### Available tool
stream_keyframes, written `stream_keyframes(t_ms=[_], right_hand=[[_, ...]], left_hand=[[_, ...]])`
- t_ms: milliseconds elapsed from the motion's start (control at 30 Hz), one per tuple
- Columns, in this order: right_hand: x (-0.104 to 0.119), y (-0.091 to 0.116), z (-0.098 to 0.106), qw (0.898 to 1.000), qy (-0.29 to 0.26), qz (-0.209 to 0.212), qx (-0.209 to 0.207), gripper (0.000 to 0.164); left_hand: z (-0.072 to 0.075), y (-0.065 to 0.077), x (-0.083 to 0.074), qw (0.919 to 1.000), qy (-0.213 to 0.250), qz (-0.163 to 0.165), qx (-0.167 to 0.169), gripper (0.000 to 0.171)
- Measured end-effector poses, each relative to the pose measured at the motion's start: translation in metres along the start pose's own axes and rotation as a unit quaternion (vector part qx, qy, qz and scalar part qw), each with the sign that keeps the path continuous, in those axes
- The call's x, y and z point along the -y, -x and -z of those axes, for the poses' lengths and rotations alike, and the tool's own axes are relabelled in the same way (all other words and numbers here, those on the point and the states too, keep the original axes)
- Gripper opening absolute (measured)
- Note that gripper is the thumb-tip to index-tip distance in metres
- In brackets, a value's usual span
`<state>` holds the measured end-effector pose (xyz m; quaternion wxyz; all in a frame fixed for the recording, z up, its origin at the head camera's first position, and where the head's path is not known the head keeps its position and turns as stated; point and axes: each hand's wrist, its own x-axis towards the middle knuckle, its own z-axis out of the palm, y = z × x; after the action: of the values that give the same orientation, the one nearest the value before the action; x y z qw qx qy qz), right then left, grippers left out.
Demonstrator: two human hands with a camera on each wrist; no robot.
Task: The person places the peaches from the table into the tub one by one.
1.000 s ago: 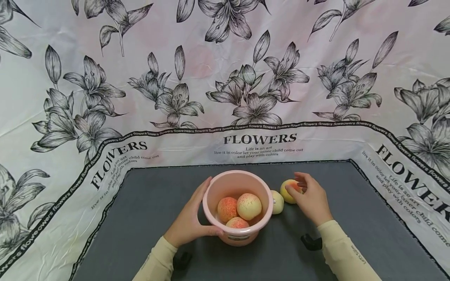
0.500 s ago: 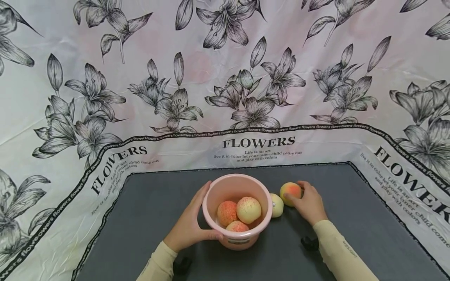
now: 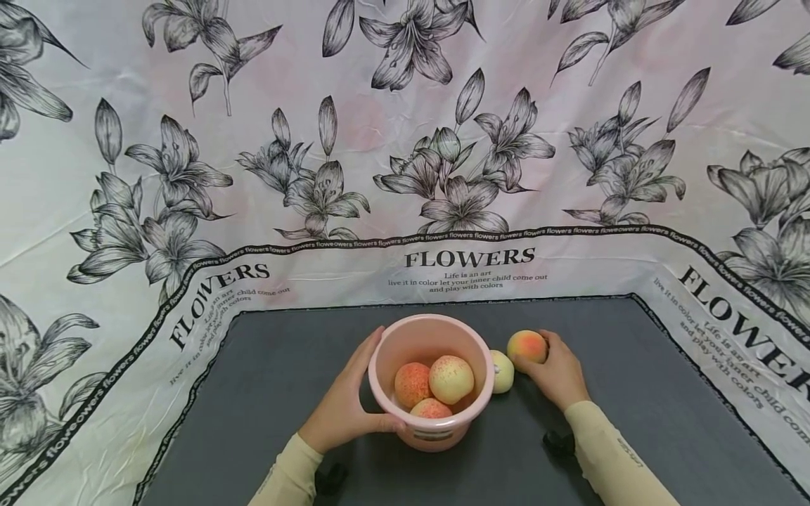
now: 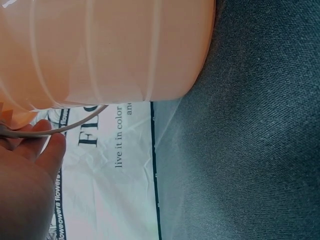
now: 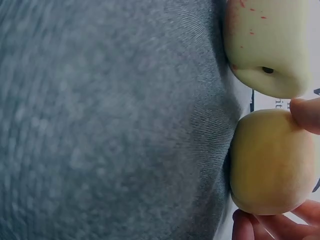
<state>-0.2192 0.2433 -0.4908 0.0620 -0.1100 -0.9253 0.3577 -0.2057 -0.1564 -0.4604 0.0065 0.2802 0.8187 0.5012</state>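
A pink bucket (image 3: 430,436) stands on the dark grey cloth, with three peaches inside: an orange-red one (image 3: 412,384), a pale speckled one (image 3: 451,379) and a reddish one (image 3: 431,409) near the front. My left hand (image 3: 342,407) grips the bucket's left side, thumb at the front rim. A thin handle (image 4: 82,121) crosses near its fingers in the left wrist view. To the right, my right hand (image 3: 560,372) holds a yellow-orange peach (image 3: 526,346) between thumb and fingers; in the right wrist view this peach (image 5: 272,162) touches the cloth.
A pale, peach-like fruit (image 3: 503,372) sits between the bucket and the right hand, partly hidden by the bucket. Dark grey cloth (image 3: 285,351) covers the table, and a white floral sheet (image 3: 354,277) rises behind it.
My right hand has come down round the yellow-orange peach from its right side, thumb in front and fingers behind. The left hand stays on the bucket. The head view has tilted slightly.
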Motion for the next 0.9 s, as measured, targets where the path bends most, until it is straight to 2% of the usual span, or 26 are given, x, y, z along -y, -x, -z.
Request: stream_keyframes(t_ms=[333, 533, 700, 900], right_hand=[[-0.002, 0.005, 0.0, 1.0, 0.0, 0.003, -0.006, 0.091], [0.004, 0.01, 0.012, 1.0, -0.001, 0.014, -0.028, 0.091], [0.018, 0.016, 0.025, 0.998, -0.018, 0.038, -0.055, 0.09], [0.056, 0.024, 0.033, 0.994, -0.05, 0.071, -0.063, 0.089]], left_hand=[[-0.001, 0.0, 0.001, 1.0, 0.004, 0.0, 0.002, 0.133], [0.0, -0.001, 0.001, 1.0, -0.001, 0.001, -0.001, 0.133], [0.001, -0.001, 0.0, 1.0, -0.001, 0.0, 0.0, 0.133], [0.002, -0.001, -0.001, 1.0, -0.001, 0.006, -0.001, 0.132]])
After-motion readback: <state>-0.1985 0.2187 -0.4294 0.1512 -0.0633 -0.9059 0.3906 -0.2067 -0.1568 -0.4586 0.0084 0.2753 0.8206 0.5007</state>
